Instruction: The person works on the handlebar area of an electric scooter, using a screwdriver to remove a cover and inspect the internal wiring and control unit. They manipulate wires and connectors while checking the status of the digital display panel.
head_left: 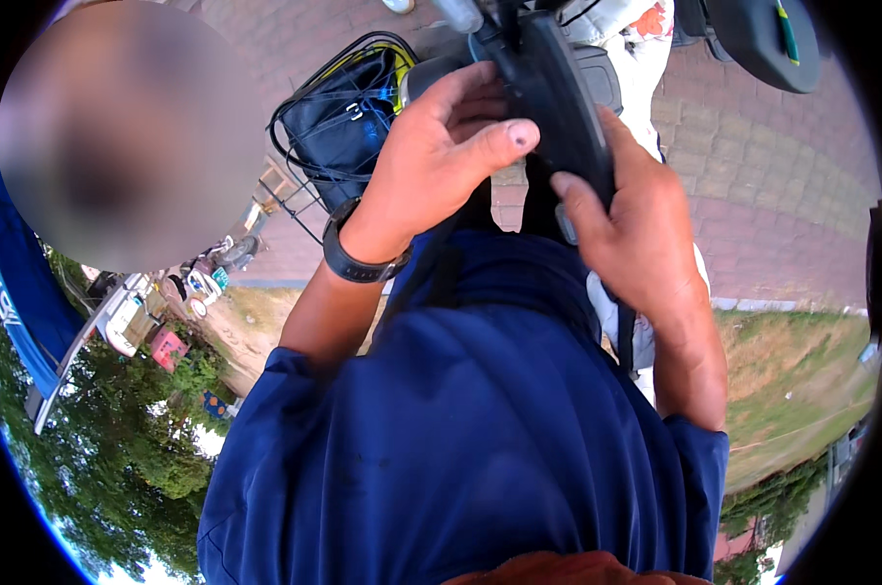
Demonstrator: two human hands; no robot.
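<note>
Over a red brick pavement (753, 166), the left hand (441, 146) and right hand (636, 234) both grip a black padded strap (558, 107) (just beside a wire basket (338, 117)).

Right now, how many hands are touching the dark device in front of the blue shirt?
2. The left hand, with a black wristband, is at the left side of the dark device. The right hand grips its right side. Some fingers are hidden behind it.
</note>
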